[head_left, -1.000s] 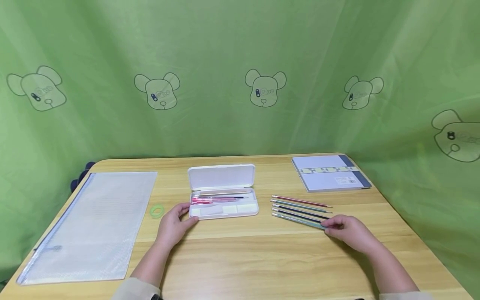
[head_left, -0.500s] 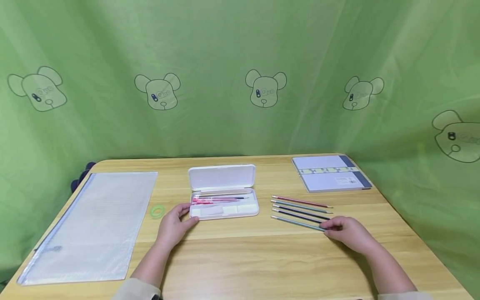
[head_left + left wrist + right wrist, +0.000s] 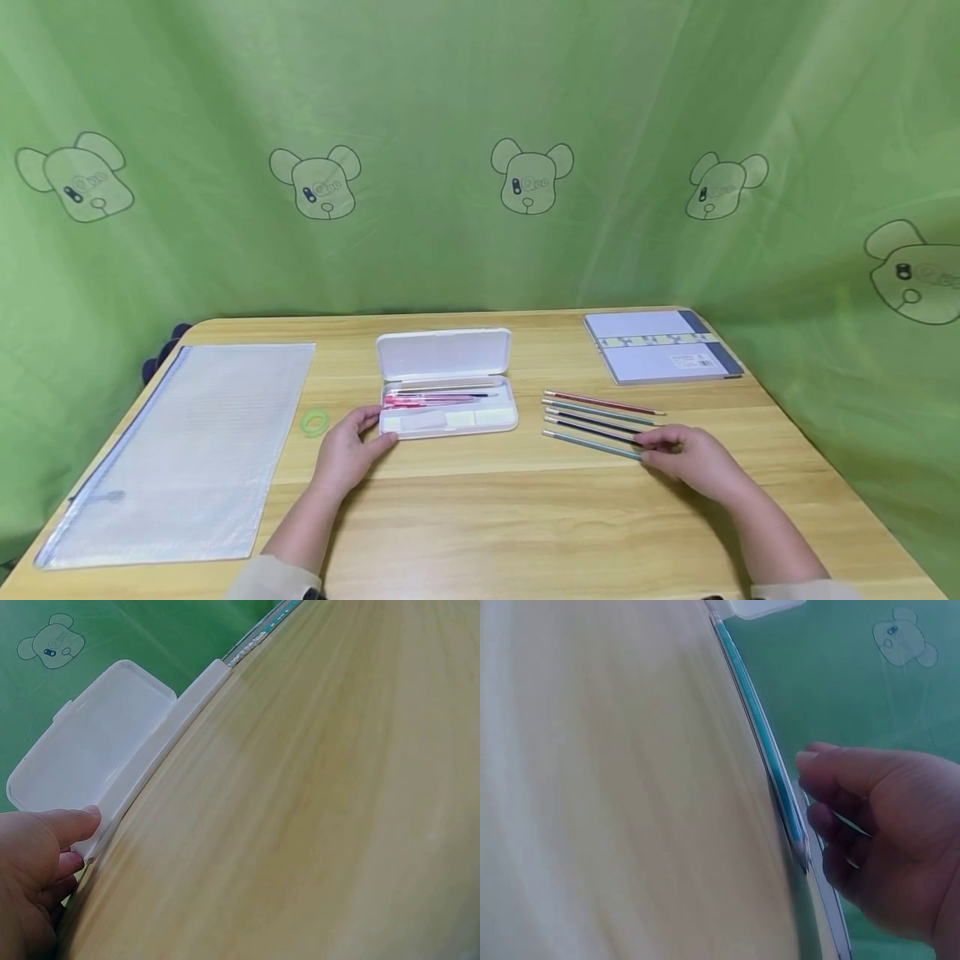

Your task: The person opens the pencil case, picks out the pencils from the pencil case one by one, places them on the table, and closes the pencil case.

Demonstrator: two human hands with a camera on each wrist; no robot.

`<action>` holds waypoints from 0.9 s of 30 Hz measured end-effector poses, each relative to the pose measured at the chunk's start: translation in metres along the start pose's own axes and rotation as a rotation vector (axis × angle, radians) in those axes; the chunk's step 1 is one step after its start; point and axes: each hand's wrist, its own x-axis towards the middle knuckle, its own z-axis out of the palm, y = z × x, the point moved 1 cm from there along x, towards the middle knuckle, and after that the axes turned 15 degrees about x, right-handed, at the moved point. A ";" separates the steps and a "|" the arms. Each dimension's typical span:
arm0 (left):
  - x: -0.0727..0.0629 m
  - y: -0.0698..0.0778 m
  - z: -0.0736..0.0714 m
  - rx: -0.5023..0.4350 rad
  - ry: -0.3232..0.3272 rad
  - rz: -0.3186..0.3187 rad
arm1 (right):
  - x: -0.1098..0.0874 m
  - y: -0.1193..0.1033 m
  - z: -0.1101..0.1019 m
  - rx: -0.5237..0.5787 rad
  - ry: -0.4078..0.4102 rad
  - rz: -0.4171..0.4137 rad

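My left hand (image 3: pixel 347 454) holds the left end of an open white pencil case (image 3: pixel 491 419), thumb at its front edge; the left wrist view shows the thumb on the case wall (image 3: pixel 161 742). Pink pens (image 3: pixel 427 402), a dark pencil and white pieces lie inside. To the right, several pencils lie side by side: a red one (image 3: pixel 600 402), blue-green ones and dark ones. My right hand (image 3: pixel 693 462) is at the tips of the nearest dark pencil (image 3: pixel 600 430) and the front teal pencil (image 3: pixel 588 444). In the right wrist view its fingers are loosely bent beside the teal pencil (image 3: pixel 761 724), whose tip shows uncovered.
A translucent zip pouch (image 3: pixel 187 450) lies at the left of the wooden table (image 3: pixel 487 525), with a green ring (image 3: pixel 314 422) between it and the case. At the back right lies a banded notebook (image 3: pixel 645 325). A green curtain (image 3: pixel 420 250) hangs behind.
The front teal pencil has come apart from the dark pencil, toward the person. My right hand has let go of it and shifted slightly left and away. The left hand stays put.
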 end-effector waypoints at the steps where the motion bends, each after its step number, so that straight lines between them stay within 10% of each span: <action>1: 0.000 0.000 0.000 0.001 0.000 -0.001 | 0.001 -0.003 0.001 0.001 0.001 -0.005; 27: 0.002 -0.001 0.001 -0.024 -0.003 -0.014 | 0.083 -0.089 0.063 0.058 -0.068 -0.188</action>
